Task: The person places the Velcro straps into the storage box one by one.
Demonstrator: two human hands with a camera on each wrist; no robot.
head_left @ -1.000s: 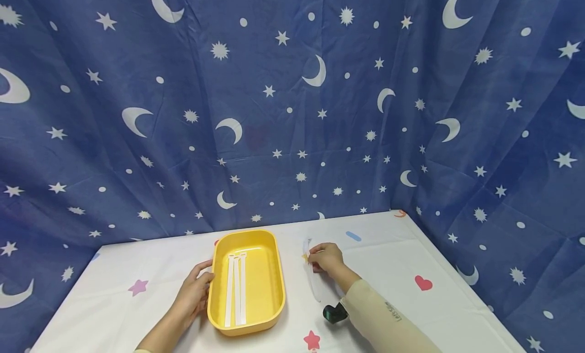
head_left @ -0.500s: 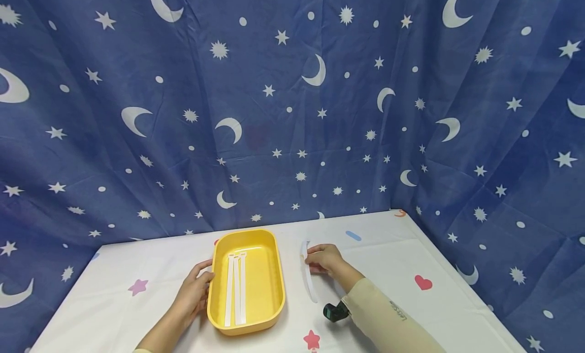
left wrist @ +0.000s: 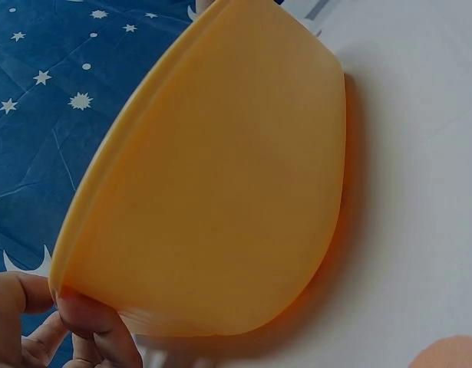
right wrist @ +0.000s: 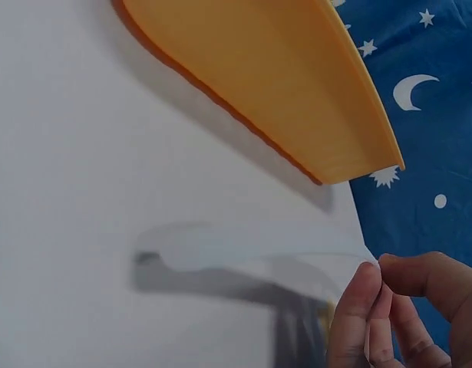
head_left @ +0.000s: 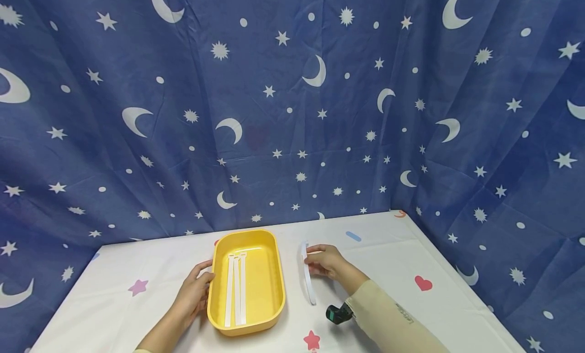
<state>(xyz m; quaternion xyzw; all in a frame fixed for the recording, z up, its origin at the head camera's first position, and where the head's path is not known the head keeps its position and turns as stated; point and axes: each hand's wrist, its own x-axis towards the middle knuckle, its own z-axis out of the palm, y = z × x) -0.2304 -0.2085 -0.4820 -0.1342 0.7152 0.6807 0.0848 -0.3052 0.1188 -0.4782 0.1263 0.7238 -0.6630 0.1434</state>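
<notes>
Head view shows a white strip [head_left: 307,271] held just right of a yellow tray [head_left: 274,279], pinched near its far end between the thumb and fingertips of the right hand [head_left: 325,261]. The strip hangs toward the person, its near end close to the tablecloth [head_left: 393,261], slightly bowed along its length. In the right wrist view the strip [right wrist: 251,249] is blurred; it runs across the white cloth to the pinching fingertips [right wrist: 366,295], and a shadow lies below it. Whether its free end touches the cloth I cannot tell.

Inside the tray lie three more white strips [head_left: 235,289], side by side and lengthwise. The left hand [head_left: 195,291] rests against the tray's left wall, fingers curled round the rim; the left wrist view shows fingertips [left wrist: 90,318] gripping the tray's edge [left wrist: 105,176] from outside.

A beige sleeve [head_left: 388,317] covers the right forearm, with a black wrist-mounted device [head_left: 337,313] beside it. The white tablecloth carries coloured prints: a pink star [head_left: 138,287], a red star [head_left: 312,340], a red heart [head_left: 423,282], a blue oval [head_left: 353,235]. A blue curtain [head_left: 292,104] patterned with white moons and stars stands behind and to both sides of the table.
</notes>
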